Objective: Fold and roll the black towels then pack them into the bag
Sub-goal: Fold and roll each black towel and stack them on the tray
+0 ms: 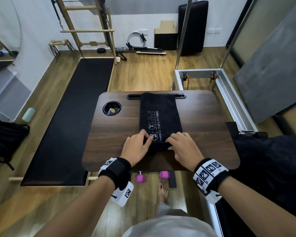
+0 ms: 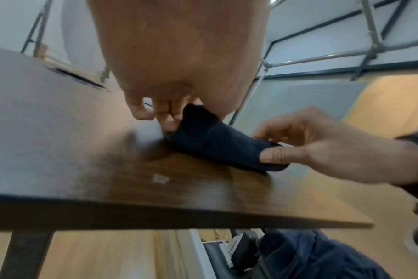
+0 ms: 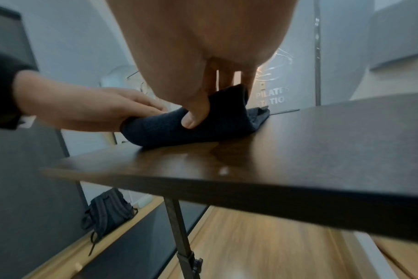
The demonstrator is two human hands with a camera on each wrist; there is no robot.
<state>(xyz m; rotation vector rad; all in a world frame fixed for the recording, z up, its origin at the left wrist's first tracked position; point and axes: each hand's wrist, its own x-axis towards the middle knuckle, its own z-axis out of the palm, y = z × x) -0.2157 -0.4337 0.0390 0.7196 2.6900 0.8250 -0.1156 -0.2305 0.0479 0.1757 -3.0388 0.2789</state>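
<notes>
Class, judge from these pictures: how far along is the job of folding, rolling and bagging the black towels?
Done: the towel lies folded into a strip on the table. In hand: the left hand and right hand are rolling its near end. Left: finishing the roll and packing it into the bag on the floor.

Head view: high above, looking steeply down on the table [image 1: 109, 134] and floor beyond. Left wrist view: low at the table's near edge, close under the left hand [image 2: 170, 56], facing right. Right wrist view: same low spot, facing left. All three share the rolled towel end [image 3: 179, 130].
</notes>
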